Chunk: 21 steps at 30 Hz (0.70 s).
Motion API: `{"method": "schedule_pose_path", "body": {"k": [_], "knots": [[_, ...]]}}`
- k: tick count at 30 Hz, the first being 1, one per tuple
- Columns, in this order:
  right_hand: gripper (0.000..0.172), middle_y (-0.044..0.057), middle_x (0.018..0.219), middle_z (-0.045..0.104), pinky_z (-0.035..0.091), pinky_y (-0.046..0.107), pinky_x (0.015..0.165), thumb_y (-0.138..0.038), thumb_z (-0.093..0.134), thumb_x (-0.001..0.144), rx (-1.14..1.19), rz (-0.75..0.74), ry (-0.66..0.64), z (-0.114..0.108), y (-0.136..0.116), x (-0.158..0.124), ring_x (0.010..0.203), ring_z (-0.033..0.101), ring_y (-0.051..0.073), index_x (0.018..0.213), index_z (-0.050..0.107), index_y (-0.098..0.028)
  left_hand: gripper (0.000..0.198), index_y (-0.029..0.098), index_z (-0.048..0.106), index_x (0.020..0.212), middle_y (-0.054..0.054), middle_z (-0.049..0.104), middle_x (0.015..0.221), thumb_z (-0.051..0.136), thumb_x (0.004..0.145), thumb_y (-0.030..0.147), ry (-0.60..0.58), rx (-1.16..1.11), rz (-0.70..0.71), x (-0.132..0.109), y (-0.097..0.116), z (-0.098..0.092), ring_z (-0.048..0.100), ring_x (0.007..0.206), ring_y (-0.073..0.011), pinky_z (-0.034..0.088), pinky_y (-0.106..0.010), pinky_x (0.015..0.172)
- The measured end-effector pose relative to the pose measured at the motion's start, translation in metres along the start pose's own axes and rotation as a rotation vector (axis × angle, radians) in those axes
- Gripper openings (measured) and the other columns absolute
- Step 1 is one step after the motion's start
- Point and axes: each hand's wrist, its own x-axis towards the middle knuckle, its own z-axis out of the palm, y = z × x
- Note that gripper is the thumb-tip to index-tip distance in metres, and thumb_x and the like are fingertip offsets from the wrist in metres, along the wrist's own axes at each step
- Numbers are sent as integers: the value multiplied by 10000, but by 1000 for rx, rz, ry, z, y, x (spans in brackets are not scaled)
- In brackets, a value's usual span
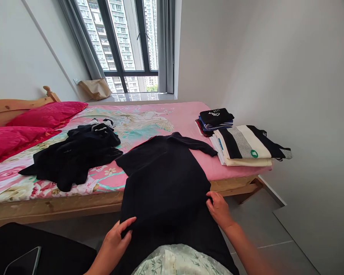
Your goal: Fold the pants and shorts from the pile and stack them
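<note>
A black short-sleeved shirt [166, 183] lies spread with its upper part on the bed and its lower part hanging over the front edge toward me. My left hand [116, 240] holds the shirt's left side edge, its index finger resting along the top of the cloth. On the opposite side edge, slightly farther from me, my right hand [218, 211] pinches the fabric between thumb and fingers. The fingers under the cloth are hidden. Left of the shirt is a rumpled heap of dark clothes [77, 152].
Folded clothes [216, 118] are stacked at the bed's right end, beside a pile topped by a striped black-and-white garment [246, 142]. Red pillows [48, 114] lie by the headboard. A phone [23, 263] rests on a black surface at lower left. A paper bag [96, 89] stands near the window.
</note>
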Motion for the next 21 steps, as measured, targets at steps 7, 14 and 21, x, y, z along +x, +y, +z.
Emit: {"method": "schedule_pose_path", "body": {"k": [7, 14, 21], "knots": [[284, 34, 869, 609, 463, 298, 762, -190, 326, 753, 107, 17, 54, -53, -40, 36, 826, 583, 178, 946, 534, -201, 285, 296, 745, 920, -16, 705, 839, 665, 680, 427, 84, 137, 137, 31, 30, -39, 649, 813, -235, 492, -289, 781], [276, 36, 883, 630, 434, 288, 766, -250, 463, 810, -219, -544, -184, -130, -97, 79, 801, 570, 166, 1020, 641, -234, 294, 272, 740, 892, -74, 637, 1037, 586, 766, 488, 437, 495, 639, 77, 82, -124, 572, 1001, -267, 404, -371, 957], [277, 55, 951, 641, 428, 284, 744, -355, 439, 887, -352, -608, -127, -161, -97, 87, 824, 588, 172, 1039, 639, -239, 235, 213, 688, 924, 11, 691, 1029, 574, 811, 384, 366, 570, 768, 49, 125, -149, 544, 1139, -240, 155, -524, 1117]]}}
